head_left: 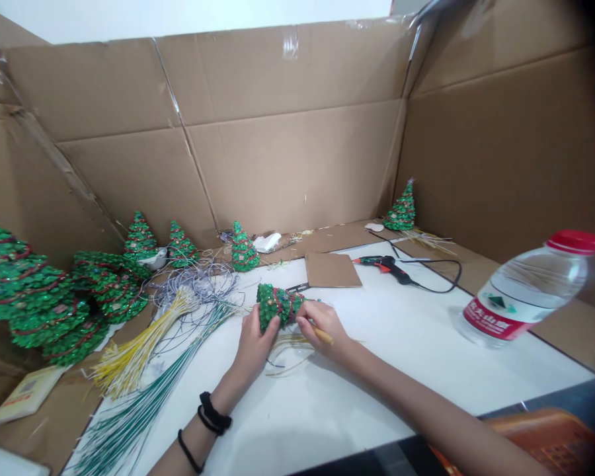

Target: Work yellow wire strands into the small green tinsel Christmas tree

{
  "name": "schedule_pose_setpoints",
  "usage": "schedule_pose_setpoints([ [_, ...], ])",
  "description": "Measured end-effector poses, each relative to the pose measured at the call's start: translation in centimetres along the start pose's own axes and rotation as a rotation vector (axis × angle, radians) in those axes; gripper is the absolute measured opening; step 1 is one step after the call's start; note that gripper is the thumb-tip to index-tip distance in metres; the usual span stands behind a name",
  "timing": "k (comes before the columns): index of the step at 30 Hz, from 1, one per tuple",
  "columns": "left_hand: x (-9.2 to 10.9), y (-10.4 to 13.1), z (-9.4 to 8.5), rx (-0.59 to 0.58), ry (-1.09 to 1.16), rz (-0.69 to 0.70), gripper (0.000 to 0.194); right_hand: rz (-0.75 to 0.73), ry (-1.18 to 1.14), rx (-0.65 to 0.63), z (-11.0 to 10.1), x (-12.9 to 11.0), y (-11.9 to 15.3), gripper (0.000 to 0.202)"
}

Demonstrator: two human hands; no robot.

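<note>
A small green Christmas tree [274,304] with red garland lies on its side above the white board [297,410], its wide base toward the left. My left hand [254,336] is closed around that base, thumb along the near side. In my right hand [330,322] is a tool with a yellowish wooden handle [323,336]. Its working end is hidden by my fingers and the tree, so its kind does not show. The right fingertips touch the tree near its narrow end. Thin pale strands [292,365] lie beneath both hands.
Bundles of yellow strands [141,347] and green strands [153,396] spread at left, near finished trees [30,291]. Beyond my hands are a cardboard square [333,270] and a corded glue gun [389,268]. A water bottle [520,297] stands right. Cardboard walls [297,145] enclose the table.
</note>
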State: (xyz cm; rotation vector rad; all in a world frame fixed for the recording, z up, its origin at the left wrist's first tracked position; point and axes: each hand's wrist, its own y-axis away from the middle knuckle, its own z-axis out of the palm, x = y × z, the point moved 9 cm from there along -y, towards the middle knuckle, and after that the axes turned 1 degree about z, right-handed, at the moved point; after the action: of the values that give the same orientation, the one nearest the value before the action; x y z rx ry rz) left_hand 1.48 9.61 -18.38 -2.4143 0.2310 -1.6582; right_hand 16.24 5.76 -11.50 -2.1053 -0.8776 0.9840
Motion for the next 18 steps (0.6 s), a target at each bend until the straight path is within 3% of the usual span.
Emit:
schedule_pose_setpoints([
  [3,0.4,0.3,0.0,0.003,-0.158,0.052,0.044,-0.077,0.106,-0.066,1.0,-0.5,-0.1,0.027],
  [8,0.7,0.3,0.4,-0.053,-0.128,0.067,0.041,-0.060,0.167,-0.129,1.7,-0.8,-1.1,0.028],
  [13,0.6,0.1,0.3,-0.076,-0.122,0.045,0.045,0.260,-0.042,-0.187,1.7,1.1,-1.9,0.031],
  [18,0.9,0.1,0.5,-0.096,-0.139,0.046,0.043,0.534,-0.466,-0.083,1.8,3.4,-1.1,0.043],
])
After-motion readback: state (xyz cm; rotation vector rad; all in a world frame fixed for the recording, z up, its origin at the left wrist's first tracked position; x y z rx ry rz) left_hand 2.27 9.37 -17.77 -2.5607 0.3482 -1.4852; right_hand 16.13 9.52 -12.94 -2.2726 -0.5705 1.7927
